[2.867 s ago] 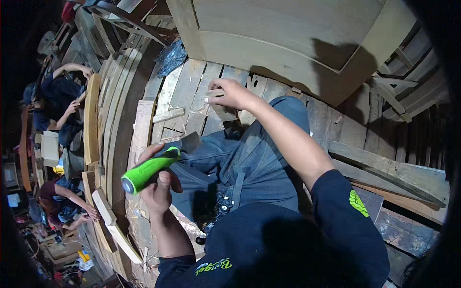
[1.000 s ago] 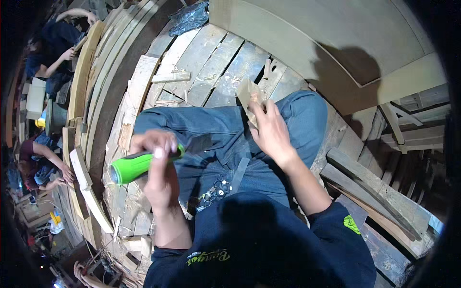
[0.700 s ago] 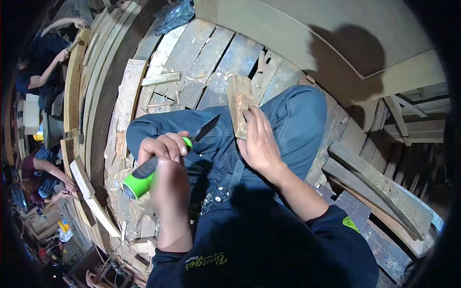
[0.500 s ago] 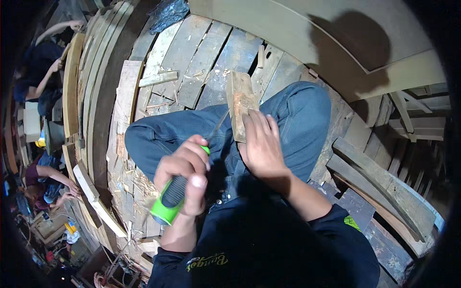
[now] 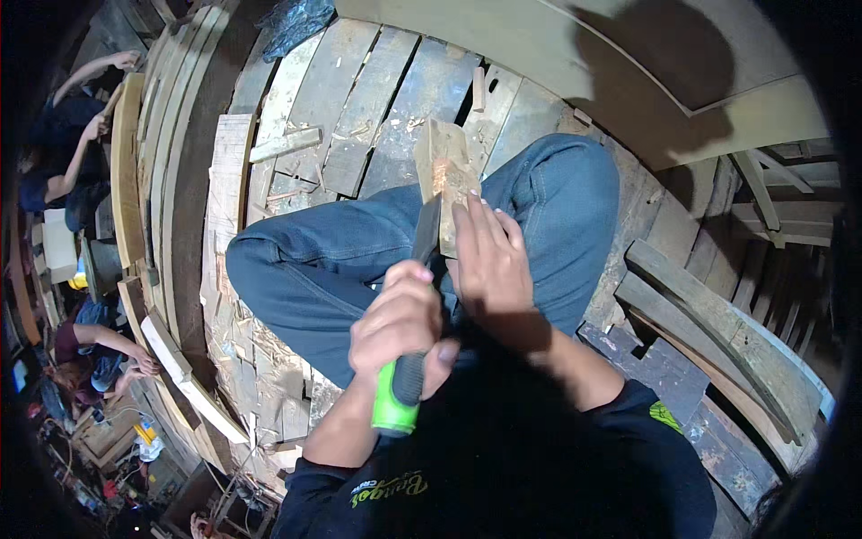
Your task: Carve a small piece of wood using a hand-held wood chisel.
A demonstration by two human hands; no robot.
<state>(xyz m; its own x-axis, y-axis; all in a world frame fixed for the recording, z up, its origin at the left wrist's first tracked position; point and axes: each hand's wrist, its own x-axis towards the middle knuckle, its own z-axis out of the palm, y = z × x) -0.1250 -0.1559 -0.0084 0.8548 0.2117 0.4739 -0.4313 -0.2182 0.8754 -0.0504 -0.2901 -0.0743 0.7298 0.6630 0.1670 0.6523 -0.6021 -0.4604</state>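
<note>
Head view gives me the left hand (image 5: pixel 400 314) closed in a fist around the green-and-black handle of a chisel (image 5: pixel 426 235), its blade pointing away from the body with the tip at the face of a wood block (image 5: pixel 436 144). I see the block set above the gap between the crossed legs, slanting away toward the floorboards (image 5: pixel 382 103); I cannot tell what supports its underside. The right hand (image 5: pixel 492 256) lies mostly open along the block's near right side, fingers nearly straight, pressing more than wrapping; how firmly it holds, I cannot judge. That is my main worry: with no clamp in sight, a hard push could twist or slide the block out from under the palm. The blade is just beside those fingers, so a skid off the reddish patch (image 5: pixel 441 176) could nick them. If the edge ran off the left side, the left trouser leg (image 5: pixel 310 265) would be close by.
</note>
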